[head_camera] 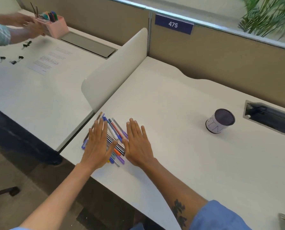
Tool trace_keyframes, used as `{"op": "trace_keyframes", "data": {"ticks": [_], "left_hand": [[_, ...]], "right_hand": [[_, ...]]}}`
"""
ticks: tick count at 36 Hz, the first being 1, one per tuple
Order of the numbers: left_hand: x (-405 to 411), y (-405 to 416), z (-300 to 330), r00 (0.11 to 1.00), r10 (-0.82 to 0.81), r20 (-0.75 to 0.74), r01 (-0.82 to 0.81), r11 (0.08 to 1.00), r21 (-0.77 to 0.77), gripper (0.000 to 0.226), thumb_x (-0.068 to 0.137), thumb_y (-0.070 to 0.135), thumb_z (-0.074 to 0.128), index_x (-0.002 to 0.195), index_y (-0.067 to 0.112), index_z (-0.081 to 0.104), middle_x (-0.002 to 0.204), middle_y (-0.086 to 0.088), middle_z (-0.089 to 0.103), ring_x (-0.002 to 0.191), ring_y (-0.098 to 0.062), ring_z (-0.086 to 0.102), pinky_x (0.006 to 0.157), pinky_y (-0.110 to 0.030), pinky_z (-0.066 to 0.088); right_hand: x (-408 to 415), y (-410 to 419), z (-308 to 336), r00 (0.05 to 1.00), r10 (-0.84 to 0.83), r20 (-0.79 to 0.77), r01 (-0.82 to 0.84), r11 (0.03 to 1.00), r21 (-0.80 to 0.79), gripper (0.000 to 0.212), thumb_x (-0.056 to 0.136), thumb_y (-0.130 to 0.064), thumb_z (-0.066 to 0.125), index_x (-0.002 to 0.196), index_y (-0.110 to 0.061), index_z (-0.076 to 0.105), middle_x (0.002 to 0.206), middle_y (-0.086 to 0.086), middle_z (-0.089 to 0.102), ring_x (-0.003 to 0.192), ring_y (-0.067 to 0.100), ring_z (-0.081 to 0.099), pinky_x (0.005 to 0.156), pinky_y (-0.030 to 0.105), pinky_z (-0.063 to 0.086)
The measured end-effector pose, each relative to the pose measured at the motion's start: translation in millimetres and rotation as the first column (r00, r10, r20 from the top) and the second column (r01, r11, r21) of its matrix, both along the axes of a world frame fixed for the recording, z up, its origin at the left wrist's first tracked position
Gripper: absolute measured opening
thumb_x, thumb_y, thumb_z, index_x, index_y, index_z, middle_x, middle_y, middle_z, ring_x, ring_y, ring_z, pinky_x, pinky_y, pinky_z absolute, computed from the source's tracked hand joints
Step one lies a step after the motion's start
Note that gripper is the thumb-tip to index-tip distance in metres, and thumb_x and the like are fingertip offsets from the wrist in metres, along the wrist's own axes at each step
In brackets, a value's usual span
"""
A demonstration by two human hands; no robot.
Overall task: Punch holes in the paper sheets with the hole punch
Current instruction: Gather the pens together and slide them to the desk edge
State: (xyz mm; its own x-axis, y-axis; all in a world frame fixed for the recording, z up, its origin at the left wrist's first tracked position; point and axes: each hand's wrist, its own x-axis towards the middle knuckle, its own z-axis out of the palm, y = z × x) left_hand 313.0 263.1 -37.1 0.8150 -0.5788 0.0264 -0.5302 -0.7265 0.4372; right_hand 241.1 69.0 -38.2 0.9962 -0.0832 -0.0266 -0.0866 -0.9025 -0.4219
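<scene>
Both hands, left hand (97,143) and right hand (138,143), flat, open, holding nothing, over slippery loose pens (116,135); no hole punch visible to grasp

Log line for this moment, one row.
left hand flat on pens | right hand flat beside | holder tipped | no punch visible

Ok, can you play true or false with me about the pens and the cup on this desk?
1. Both hands lie flat and open by the pile of pens. True: left hand, right hand.
2. The pen cup stands upright, full of pens. False: it lies tipped on its side and looks empty.
3. The sign says 475. True.
4. A hole punch sits between the hands. False: only pens lie there.
</scene>
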Motion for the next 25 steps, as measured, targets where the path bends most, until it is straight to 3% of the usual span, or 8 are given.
{"op": "trace_keyframes", "data": {"ticks": [4,8,18,25], "left_hand": [[-22,-35,6,1.0,0.01,0.0,-0.01,1.0,-0.02,0.098,0.102,0.069,0.035,0.171,0.02,-0.015,0.178,0.002,-0.027,0.166,-0.022,-0.022,0.135,-0.056,-0.001],[-48,-72,11,0.997,-0.067,0.038,0.067,0.998,0.01,0.095,0.104,0.068,0.029,0.171,0.015,-0.014,0.179,-0.002,-0.026,0.166,-0.026,-0.023,0.135,-0.06,0.0],[-156,-223,29,0.944,-0.327,0.049,0.325,0.945,0.045,0.094,0.104,0.072,0.018,0.17,0.015,-0.015,0.178,-0.004,-0.029,0.165,-0.025,-0.026,0.135,-0.056,-0.004],[-173,-245,29,0.931,-0.363,0.038,0.362,0.931,0.042,0.092,0.106,0.068,0.022,0.17,0.014,-0.016,0.177,-0.003,-0.03,0.165,-0.024,-0.027,0.135,-0.052,-0.007]], "right_hand": [[-31,-35,7,0.998,-0.051,0.045,0.053,0.998,-0.043,0.069,0.114,-0.046,0.023,0.17,-0.013,-0.001,0.179,0.002,-0.013,0.164,0.017,-0.017,0.134,0.043,-0.006],[-68,-71,20,0.991,-0.105,0.08,0.109,0.993,-0.055,0.068,0.113,-0.041,0.024,0.17,-0.01,0.003,0.18,0.004,-0.008,0.165,0.018,-0.013,0.135,0.045,-0.003],[-212,-190,37,0.938,-0.328,0.116,0.338,0.937,-0.085,0.069,0.112,-0.039,0.026,0.17,-0.009,0.004,0.18,0.005,-0.006,0.166,0.019,-0.011,0.135,0.049,0.003],[-229,-207,39,0.93,-0.357,0.089,0.365,0.925,-0.104,0.068,0.112,-0.04,0.026,0.17,-0.01,0.005,0.18,0.004,-0.006,0.165,0.018,-0.013,0.135,0.048,0.002]]}}
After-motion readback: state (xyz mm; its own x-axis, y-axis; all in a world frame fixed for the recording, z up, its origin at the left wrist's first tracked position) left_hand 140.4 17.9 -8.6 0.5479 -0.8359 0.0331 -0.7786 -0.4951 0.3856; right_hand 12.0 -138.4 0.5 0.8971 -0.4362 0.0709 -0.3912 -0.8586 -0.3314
